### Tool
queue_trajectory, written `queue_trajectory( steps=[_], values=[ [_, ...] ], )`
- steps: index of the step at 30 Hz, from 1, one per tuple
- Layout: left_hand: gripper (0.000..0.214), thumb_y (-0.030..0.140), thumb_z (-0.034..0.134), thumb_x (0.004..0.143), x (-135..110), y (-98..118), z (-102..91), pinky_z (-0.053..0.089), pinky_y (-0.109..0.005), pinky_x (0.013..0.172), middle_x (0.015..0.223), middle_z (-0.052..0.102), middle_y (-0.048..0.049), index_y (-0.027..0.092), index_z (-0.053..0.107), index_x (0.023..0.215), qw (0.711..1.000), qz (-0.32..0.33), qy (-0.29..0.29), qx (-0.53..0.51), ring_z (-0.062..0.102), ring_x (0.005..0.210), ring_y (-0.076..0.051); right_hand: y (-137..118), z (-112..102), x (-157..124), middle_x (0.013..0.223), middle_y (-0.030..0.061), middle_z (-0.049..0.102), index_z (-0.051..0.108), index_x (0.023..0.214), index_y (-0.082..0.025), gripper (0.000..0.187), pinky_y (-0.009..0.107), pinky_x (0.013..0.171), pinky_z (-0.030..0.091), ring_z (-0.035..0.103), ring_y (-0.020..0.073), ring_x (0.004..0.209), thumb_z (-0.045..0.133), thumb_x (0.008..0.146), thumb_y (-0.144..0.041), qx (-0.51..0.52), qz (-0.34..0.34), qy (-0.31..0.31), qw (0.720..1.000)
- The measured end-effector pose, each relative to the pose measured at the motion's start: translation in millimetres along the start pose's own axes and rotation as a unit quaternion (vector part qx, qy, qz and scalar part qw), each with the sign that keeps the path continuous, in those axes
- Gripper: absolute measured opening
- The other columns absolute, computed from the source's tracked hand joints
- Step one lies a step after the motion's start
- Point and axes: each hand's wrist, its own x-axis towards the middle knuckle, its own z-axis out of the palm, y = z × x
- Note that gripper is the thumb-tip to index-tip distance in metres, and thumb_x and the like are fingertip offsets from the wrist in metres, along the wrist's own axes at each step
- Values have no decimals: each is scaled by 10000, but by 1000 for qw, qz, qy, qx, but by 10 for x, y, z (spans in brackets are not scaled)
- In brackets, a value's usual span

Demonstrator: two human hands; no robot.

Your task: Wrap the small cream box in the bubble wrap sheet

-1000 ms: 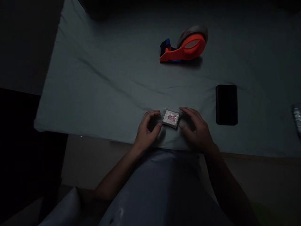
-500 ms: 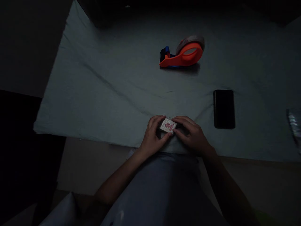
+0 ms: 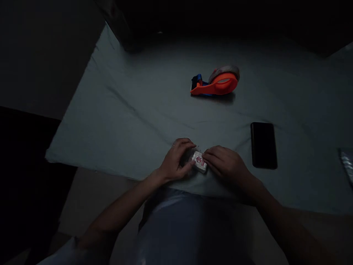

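Between my hands, close to the near edge of the cloth-covered table, is a small white packet with a red print, in what looks like clear shiny wrapping. My left hand curves around its left side, with the thumb and fingertips on the wrapping. From the right, my right hand pinches the packet's edge with its fingers pressed together. The packet lies tilted, its lower right corner toward me. Dim light hides its finer detail.
Further back stands an orange and blue tape dispenser with a roll of tape. To the right of my right hand lies a black phone-like slab. A shiny clear-plastic item sits at the right edge. Pale green cloth covers the table.
The packet has turned between my hands, its corner now pointing toward me. My right hand's fingers have closed together on its edge. The whole view has shifted, so the table things sit lower.
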Motion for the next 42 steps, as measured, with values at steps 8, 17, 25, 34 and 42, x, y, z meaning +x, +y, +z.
queue_trajectory(
  steps=[8,17,25,34,42],
  values=[
    [677,484,683,764,294,-299,103,412,-484,992,1132,579,-137,200,384,1300,989,41,-129,52,524,1101,-289,192,173,117,790,55,673,618,901,-204,158,326,657,525,616,182,730,501,854,-108,88,53,138,985],
    [548,454,603,780,835,-478,100,322,-540,1055,1203,490,-147,190,404,1217,997,63,-3,47,426,1218,-316,571,296,410,781,40,618,562,843,-220,112,327,667,520,605,175,755,503,861,-127,160,155,263,939],
    [407,420,607,743,791,-450,96,277,-560,1087,1268,466,-150,207,440,1048,995,11,-49,82,348,1301,-343,593,371,354,765,30,615,574,806,-217,85,312,649,501,601,164,732,524,855,-169,244,198,262,912],
    [577,386,601,719,744,-427,29,212,-595,1123,1419,332,-165,213,399,1231,989,65,-91,93,266,1364,-368,651,379,332,747,7,591,563,792,-210,121,269,621,476,574,135,695,506,898,-221,311,285,284,861],
    [596,371,619,711,679,-413,6,372,-542,1062,1429,323,-185,216,389,1239,974,151,-157,60,338,1345,-354,657,360,347,794,14,647,541,829,-227,118,292,689,515,627,155,772,489,917,-284,325,334,365,806]
  ],
)
